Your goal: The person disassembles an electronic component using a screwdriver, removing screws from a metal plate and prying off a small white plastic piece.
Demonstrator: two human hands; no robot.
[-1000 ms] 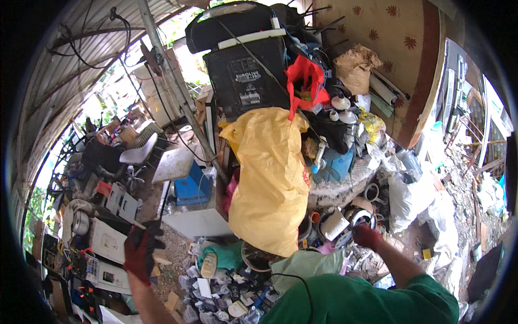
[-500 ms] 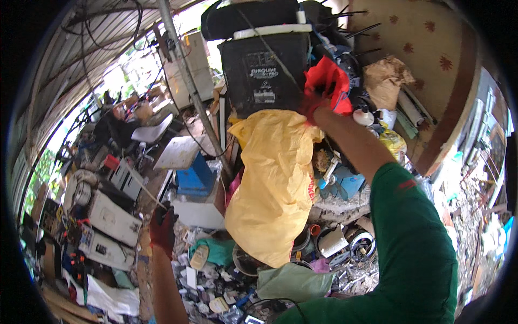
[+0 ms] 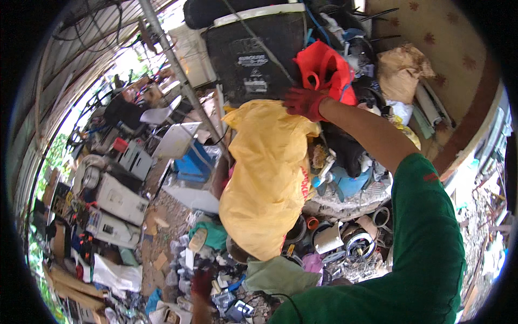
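Note:
My right hand [image 3: 305, 103], in a red glove, is at the top of a full yellow sack [image 3: 264, 178]. Its fingers stretch leftward over the sack's upper edge, somewhat spread. Just beyond that hand lies a bright red bag [image 3: 326, 70] with loop handles. Behind the sack stands a black speaker-like box [image 3: 253, 62]. My left hand [image 3: 202, 286], also gloved in red, is low in the view above scattered small scrap; motion blurs its fingers. A pale green sack [image 3: 280, 276] lies below the yellow one.
A slanting metal pole [image 3: 175, 65] rises left of the black box. A blue stand [image 3: 192, 163] sits on a white box [image 3: 197, 189]. White panels [image 3: 121, 200] and mixed scrap fill the left side. A brown paper bag [image 3: 403, 73] leans by a patterned board [image 3: 448, 32] at right.
My right hand has shifted left from beside the red bag onto the yellow sack's top. My left hand has dropped down and toward me, over the scrap. The view has tilted slightly.

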